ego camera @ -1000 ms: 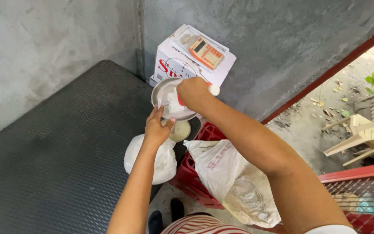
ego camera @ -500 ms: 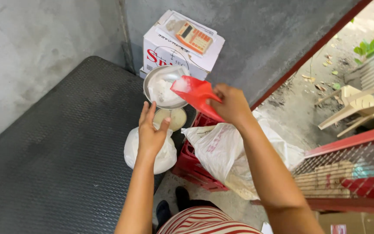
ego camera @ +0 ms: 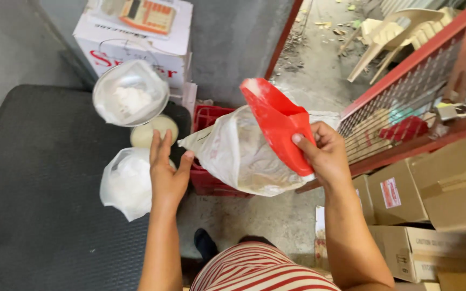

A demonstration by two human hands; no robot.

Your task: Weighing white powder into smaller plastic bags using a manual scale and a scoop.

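Now right hand (ego camera: 327, 156) clamps one red scoop (ego camera: 276, 121) (left hand (ego camera: 167, 172) spread) over two bags (ego camera: 128, 183).

One head-worn view, looking steeply down from above

The camera is sitting on the person's head and is pointing down past the striped shirt (ego camera: 265, 272) at both forearms, close in. It is taking in the black mat (ego camera: 33, 205) on the left, cardboard boxes (ego camera: 438, 205) on the right and a white box (ego camera: 136, 46) at the top.

light: soft daylight from upper right | shadows: faint | focus: sharp, edges stretched
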